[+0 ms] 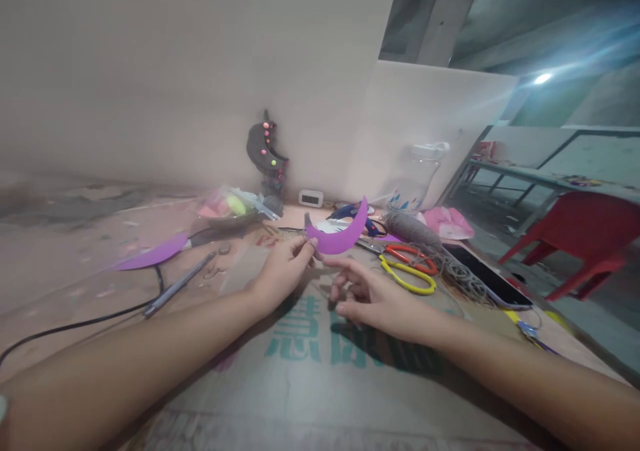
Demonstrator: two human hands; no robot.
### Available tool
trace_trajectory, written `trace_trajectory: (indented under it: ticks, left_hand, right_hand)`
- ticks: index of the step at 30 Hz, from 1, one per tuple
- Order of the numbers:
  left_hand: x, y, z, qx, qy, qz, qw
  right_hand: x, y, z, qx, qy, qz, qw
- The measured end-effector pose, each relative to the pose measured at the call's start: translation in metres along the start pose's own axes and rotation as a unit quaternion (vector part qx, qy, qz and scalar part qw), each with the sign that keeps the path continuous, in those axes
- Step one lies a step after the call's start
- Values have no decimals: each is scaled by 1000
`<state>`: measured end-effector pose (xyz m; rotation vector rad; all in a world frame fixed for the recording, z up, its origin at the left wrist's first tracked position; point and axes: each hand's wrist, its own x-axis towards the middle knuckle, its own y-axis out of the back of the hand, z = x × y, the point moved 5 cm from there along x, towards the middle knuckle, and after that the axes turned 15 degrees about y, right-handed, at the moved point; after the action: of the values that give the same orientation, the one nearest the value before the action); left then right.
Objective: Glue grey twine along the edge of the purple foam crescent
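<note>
My left hand (286, 265) pinches the near tip of a purple crescent-shaped foam piece (340, 235) and holds it a little above the cardboard sheet (310, 364). My right hand (367, 293) hovers just below the crescent, index finger stretched toward it, the other fingers loosely curled with nothing in them. Both forearms reach in from the bottom of the view.
Yellow scissors (407, 276) and orange scissors (413, 257) lie to the right, beside a ball of grey twine (410, 227) and a phone (487, 277). A purple foam sheet (150, 254), a pen (180, 283) and a black cable (75, 324) lie left. A dark decorated crescent (265, 147) leans on the wall. A red chair (575, 237) stands right.
</note>
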<state>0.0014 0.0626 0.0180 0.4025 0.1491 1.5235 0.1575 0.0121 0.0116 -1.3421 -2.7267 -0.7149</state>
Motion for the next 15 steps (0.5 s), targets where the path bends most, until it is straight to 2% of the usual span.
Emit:
trace_trajectory:
  ticks: [2,5,10,15]
  left_hand:
    - [2,-2,-2,4,4,-12,1000]
    - [3,-5,-6,-10,10,-47,999]
    - [2,-9,-10,-26,9,-85,996]
    - [6,-13,-19,-30,28,-84,996]
  right_hand:
    - [-5,10,-12,3,-33,-23,999]
    - [-6,38,-36,-53,-12,-15,998]
    - [-5,98,-61,-193,-1,118,974]
    - [-7,142,-54,-257,12,240,936]
